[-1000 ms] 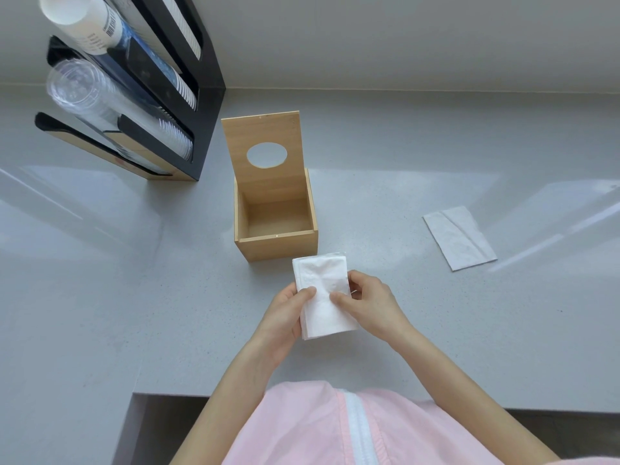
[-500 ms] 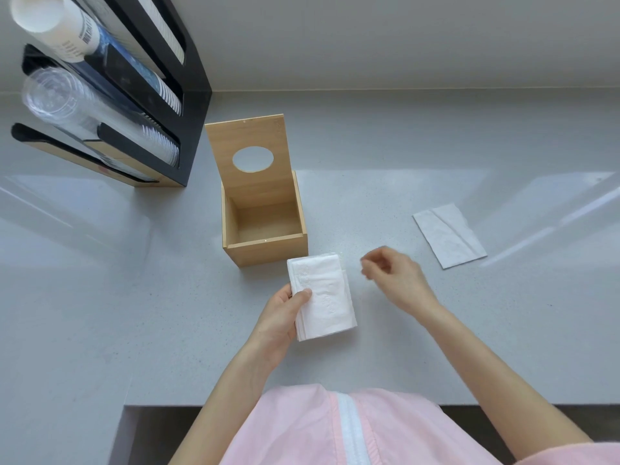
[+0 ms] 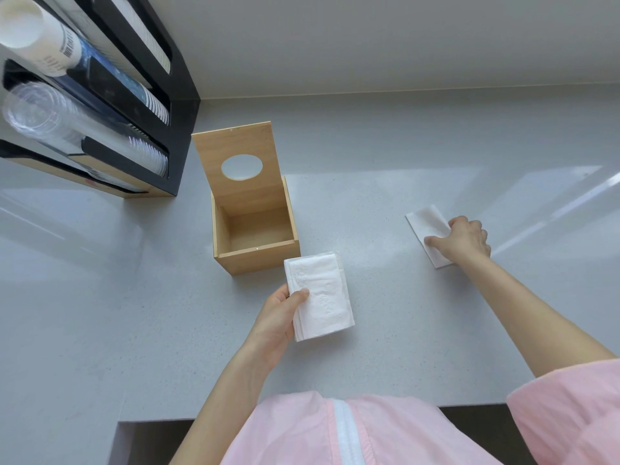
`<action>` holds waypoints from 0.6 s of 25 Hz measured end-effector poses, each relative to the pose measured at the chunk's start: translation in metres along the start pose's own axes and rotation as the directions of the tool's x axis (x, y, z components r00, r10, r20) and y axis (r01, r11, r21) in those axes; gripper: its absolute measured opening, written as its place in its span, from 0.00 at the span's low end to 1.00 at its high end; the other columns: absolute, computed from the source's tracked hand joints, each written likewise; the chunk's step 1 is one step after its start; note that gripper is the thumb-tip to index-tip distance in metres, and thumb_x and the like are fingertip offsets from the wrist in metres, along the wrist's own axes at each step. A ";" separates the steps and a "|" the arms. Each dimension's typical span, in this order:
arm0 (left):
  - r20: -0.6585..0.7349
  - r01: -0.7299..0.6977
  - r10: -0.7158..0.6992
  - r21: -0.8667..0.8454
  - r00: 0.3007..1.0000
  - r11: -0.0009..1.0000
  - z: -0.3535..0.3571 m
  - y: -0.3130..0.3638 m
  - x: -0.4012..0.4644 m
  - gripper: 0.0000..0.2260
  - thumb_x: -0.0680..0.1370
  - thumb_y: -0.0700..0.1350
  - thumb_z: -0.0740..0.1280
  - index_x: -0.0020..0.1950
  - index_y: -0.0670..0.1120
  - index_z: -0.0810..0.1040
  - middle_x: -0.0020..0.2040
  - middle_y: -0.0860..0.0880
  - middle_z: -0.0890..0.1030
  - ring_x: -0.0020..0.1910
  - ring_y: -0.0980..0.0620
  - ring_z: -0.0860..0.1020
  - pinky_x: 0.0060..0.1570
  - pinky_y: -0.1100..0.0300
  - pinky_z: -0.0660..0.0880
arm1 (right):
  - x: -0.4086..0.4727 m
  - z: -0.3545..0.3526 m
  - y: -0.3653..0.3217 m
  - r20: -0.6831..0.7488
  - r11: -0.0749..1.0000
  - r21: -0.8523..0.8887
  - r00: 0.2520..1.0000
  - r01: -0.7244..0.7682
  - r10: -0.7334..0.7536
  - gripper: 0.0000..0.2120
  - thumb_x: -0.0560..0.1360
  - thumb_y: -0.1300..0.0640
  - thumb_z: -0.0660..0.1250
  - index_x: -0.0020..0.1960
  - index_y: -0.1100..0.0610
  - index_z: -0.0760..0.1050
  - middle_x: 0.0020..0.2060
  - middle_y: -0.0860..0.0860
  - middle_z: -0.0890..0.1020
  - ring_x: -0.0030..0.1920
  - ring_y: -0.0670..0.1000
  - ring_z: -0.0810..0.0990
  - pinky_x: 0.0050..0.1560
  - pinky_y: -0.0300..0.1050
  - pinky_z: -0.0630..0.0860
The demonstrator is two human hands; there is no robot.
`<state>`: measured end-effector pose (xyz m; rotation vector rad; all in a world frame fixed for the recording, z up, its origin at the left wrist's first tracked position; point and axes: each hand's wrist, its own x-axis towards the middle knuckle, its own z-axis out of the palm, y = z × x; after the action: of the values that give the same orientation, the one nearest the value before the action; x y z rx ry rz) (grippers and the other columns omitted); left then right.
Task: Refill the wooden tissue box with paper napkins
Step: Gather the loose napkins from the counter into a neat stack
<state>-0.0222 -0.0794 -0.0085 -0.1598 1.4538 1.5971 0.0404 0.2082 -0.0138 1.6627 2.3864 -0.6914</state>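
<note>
Wooden tissue box (image 3: 256, 236) on the grey counter (image 3: 385, 156), left of centre, lid (image 3: 239, 162) hinged up at the back with its oval hole showing; inside bare, no napkins loaded yet. Just in front, touching or nearly touching the box's front right corner: stack of paper napkins (image 3: 318, 295), pinched at its left edge by the left hand (image 3: 280, 322), thumb on top. Well to the right: right hand (image 3: 464, 239) pressed flat on a single loose napkin (image 3: 427, 229), fingers curled at its edge, seemingly gathering it. Filling and closing the lid both left to do. Far left: black cup dispenser (image 3: 134, 95); barcode and small print on a paper cup sleeve (image 3: 50, 45), too small to read.
</note>
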 end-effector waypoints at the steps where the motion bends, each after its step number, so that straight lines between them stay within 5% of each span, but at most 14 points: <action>1: 0.007 -0.001 0.001 0.001 1.000 1.000 0.001 0.000 0.000 0.10 0.79 0.39 0.58 0.54 0.48 0.77 0.51 0.48 0.82 0.50 0.49 0.80 0.53 0.53 0.76 | 0.002 0.000 0.000 0.018 1.000 0.008 1.000 -0.014 0.014 0.28 0.73 0.52 0.68 0.67 0.63 0.64 0.66 0.61 0.67 0.68 0.61 0.64 0.65 0.55 0.64; 5: 0.006 -0.006 0.006 0.000 1.000 1.000 0.004 0.002 0.000 0.10 0.79 0.39 0.58 0.51 0.49 0.78 0.47 0.50 0.83 0.46 0.52 0.81 0.47 0.56 0.77 | 0.006 0.000 0.002 0.071 0.998 0.036 0.997 -0.041 0.039 0.17 0.72 0.52 0.67 0.57 0.61 0.72 0.57 0.60 0.74 0.65 0.62 0.68 0.58 0.53 0.67; 10: -0.003 -0.008 0.008 0.002 1.000 1.000 0.002 0.001 -0.001 0.10 0.79 0.39 0.58 0.50 0.49 0.78 0.47 0.50 0.82 0.46 0.51 0.81 0.47 0.55 0.77 | -0.007 0.004 -0.004 0.009 1.000 0.014 1.000 0.002 -0.002 0.15 0.73 0.57 0.63 0.59 0.60 0.73 0.60 0.60 0.74 0.62 0.62 0.71 0.60 0.52 0.69; 15: -0.002 -0.008 0.008 -0.006 1.000 1.000 0.001 0.002 -0.002 0.09 0.79 0.39 0.58 0.53 0.48 0.77 0.49 0.49 0.82 0.47 0.50 0.80 0.49 0.54 0.77 | -0.044 0.015 -0.021 0.053 0.959 0.253 0.988 0.127 -0.145 0.18 0.73 0.60 0.64 0.62 0.59 0.67 0.59 0.60 0.76 0.57 0.61 0.75 0.50 0.50 0.73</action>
<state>-0.0220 -0.0797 -0.0056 -0.1588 1.4529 1.6084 0.0361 0.1583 -0.0043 1.5386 2.4657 -1.0955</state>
